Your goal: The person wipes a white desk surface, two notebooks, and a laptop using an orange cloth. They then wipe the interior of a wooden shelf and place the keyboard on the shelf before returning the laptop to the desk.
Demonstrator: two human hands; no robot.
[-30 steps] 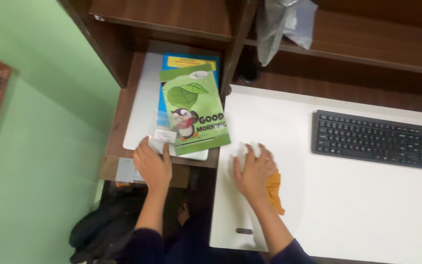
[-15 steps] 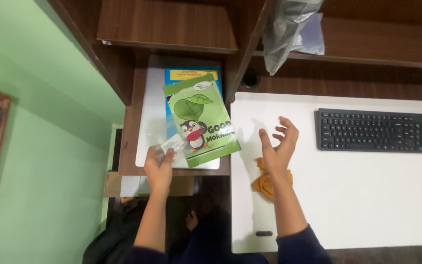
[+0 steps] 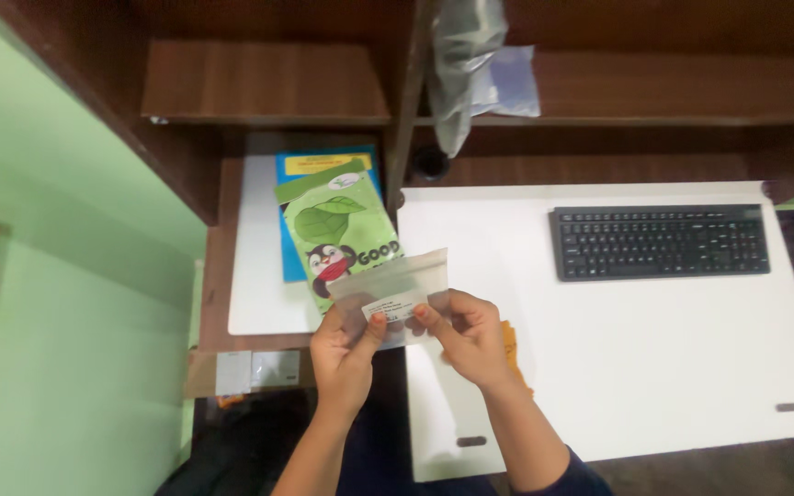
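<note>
Both hands hold one small clear plastic pouch (image 3: 397,296) up over the gap between the two work surfaces, just in front of the body. The left hand (image 3: 346,354) pinches its lower left part between thumb and fingers; the right hand (image 3: 470,335) grips its lower right edge the same way. The pouch is rectangular and see-through, with one small white rectangular label (image 3: 388,306) near its bottom, thumb tips touching beside it.

Behind the pouch, on a white board (image 3: 255,266) set in the brown wooden desk (image 3: 268,83), lie two booklets: a green one (image 3: 337,230) with a leaf and a penguin drawing on top, tilted, and a blue one (image 3: 291,184) with a yellow strip under it. The pouch overlaps the green booklet's lower corner in this view.

To the right, on the white desktop (image 3: 645,367), sits one black keyboard (image 3: 662,241), well apart from the hands. One orange cloth (image 3: 512,344) shows partly behind the right hand. One crumpled grey plastic bag (image 3: 470,55) hangs from the shelf above. Below the left board, one small pale card (image 3: 255,370) lies on a lower ledge. The wall (image 3: 66,276) at left is green
</note>
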